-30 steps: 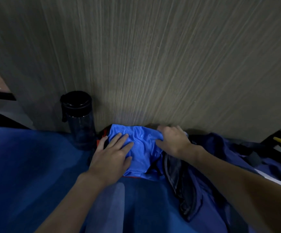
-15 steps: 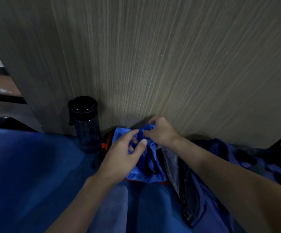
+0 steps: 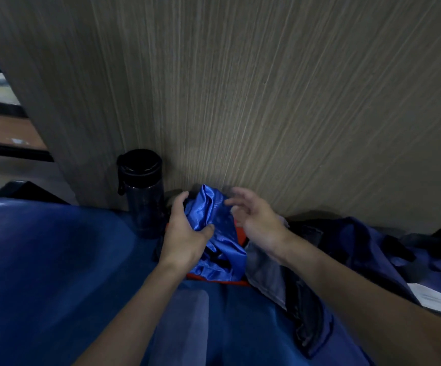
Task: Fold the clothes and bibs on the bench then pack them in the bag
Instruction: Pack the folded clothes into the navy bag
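Head cam, low centre of frame: the shiny blue garment [image 3: 215, 220] is bunched up against the wood panel [image 3: 266, 101]. It sits on something orange-red [image 3: 214, 278] on the blue worktop [image 3: 42, 260], just right of the dark bottle [image 3: 142, 196]. Left grip [image 3: 185, 233] has it, thumb on the front, fingers curled round the left edge. Right grip [image 3: 256, 217] is loosely curled with nothing in it, hovering just beside the cloth; can't tell if the fingertips touch.

My take: slippery stuff like this wants spreading flat first. Pinch a corner or seam with the right and pull it taut between both. Then lay it on bare worktop left of centre, clear of the bottle and the dark pile [image 3: 303, 307] at right, before folding.
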Tool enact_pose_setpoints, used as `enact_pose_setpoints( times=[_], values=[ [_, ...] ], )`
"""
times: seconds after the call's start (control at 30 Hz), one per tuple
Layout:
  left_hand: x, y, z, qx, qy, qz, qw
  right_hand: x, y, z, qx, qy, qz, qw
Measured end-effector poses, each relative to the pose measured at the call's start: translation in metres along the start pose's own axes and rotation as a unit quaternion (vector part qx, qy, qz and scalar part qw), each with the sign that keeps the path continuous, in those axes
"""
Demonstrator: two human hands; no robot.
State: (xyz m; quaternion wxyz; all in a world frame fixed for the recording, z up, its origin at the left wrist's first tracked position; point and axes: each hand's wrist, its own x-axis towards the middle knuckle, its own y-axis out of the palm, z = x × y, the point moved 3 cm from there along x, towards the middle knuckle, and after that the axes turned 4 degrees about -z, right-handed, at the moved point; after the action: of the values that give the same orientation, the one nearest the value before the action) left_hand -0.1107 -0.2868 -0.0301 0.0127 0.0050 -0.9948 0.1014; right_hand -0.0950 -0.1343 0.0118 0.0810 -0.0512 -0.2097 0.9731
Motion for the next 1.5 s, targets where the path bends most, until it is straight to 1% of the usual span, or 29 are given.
enact_pose_setpoints(
  times=[0.03, 0.1, 0.17, 0.2, 0.3, 0.4, 0.47, 0.57, 0.63, 0.67, 0.73, 0.83, 0.9, 1.0, 1.13, 1.27, 1.33, 1.4, 1.47, 1.5],
  values=[
    [0.000, -0.001, -0.001, 0.012, 0.006, -0.002, 1.000, -0.001, 0.001, -0.005, -0.014, -0.003, -0.009, 1.000],
    [-0.002, -0.005, -0.004, 0.041, 0.022, -0.009, 0.999, -0.005, 0.006, -0.015, -0.027, 0.001, 0.002, 1.000],
    [-0.002, -0.008, -0.003, 0.117, 0.044, -0.018, 0.992, -0.007, 0.014, -0.023, -0.019, 0.014, 0.012, 1.000],
    [-0.002, -0.009, -0.002, 0.134, 0.048, -0.017, 0.990, -0.006, 0.018, -0.027, -0.014, 0.015, 0.006, 1.000],
    [-0.001, -0.010, 0.000, 0.077, 0.044, 0.012, 0.996, -0.002, 0.027, -0.035, -0.011, 0.021, -0.018, 1.000],
    [0.005, -0.015, 0.004, 0.050, 0.055, -0.004, 0.997, -0.001, 0.034, -0.036, 0.005, 0.042, -0.032, 0.999],
    [0.009, -0.016, 0.007, 0.021, 0.047, -0.019, 0.998, -0.003, 0.034, -0.027, 0.026, 0.045, -0.046, 0.998],
    [0.010, -0.017, 0.007, -0.021, 0.052, -0.035, 0.998, -0.004, 0.033, -0.019, 0.117, 0.049, -0.077, 0.989],
    [0.006, -0.018, 0.001, -0.059, 0.066, -0.038, 0.995, -0.007, 0.029, -0.014, 0.186, 0.066, -0.087, 0.976],
    [0.004, -0.018, -0.002, -0.076, 0.074, -0.036, 0.994, -0.009, 0.027, -0.012, 0.203, 0.070, -0.087, 0.973],
    [-0.003, -0.017, -0.011, -0.095, 0.098, -0.019, 0.990, -0.015, 0.019, -0.006, 0.224, 0.068, -0.086, 0.968],
    [-0.020, -0.017, -0.026, -0.111, 0.136, 0.022, 0.984, -0.031, 0.003, 0.006, 0.243, 0.053, -0.111, 0.962],
    [-0.034, -0.014, -0.038, -0.122, 0.134, 0.055, 0.982, -0.044, -0.008, 0.013, 0.258, 0.035, -0.123, 0.958],
    [-0.055, -0.004, -0.058, -0.104, 0.129, 0.088, 0.982, -0.063, -0.028, 0.023, 0.295, 0.014, -0.141, 0.945],
    [-0.073, 0.014, -0.088, -0.144, 0.115, 0.121, 0.975, -0.085, -0.056, 0.036, 0.325, -0.017, -0.152, 0.933],
    [-0.084, 0.028, -0.112, -0.127, 0.141, 0.132, 0.973, -0.106, -0.081, 0.038, 0.378, -0.033, -0.166, 0.910],
    [-0.089, 0.036, -0.122, -0.096, 0.159, 0.147, 0.972, -0.117, -0.096, 0.034, 0.395, -0.039, -0.159, 0.904],
    [-0.094, 0.045, -0.131, -0.045, 0.186, 0.186, 0.964, -0.129, -0.119, 0.027, 0.372, -0.045, -0.158, 0.914],
    [-0.099, 0.053, -0.141, 0.022, 0.219, 0.240, 0.946, -0.142, -0.150, 0.021, 0.286, -0.067, -0.161, 0.942],
    [-0.103, 0.058, -0.146, 0.054, 0.231, 0.270, 0.933, -0.149, -0.165, 0.019, 0.229, -0.076, -0.144, 0.960]
  ],
)
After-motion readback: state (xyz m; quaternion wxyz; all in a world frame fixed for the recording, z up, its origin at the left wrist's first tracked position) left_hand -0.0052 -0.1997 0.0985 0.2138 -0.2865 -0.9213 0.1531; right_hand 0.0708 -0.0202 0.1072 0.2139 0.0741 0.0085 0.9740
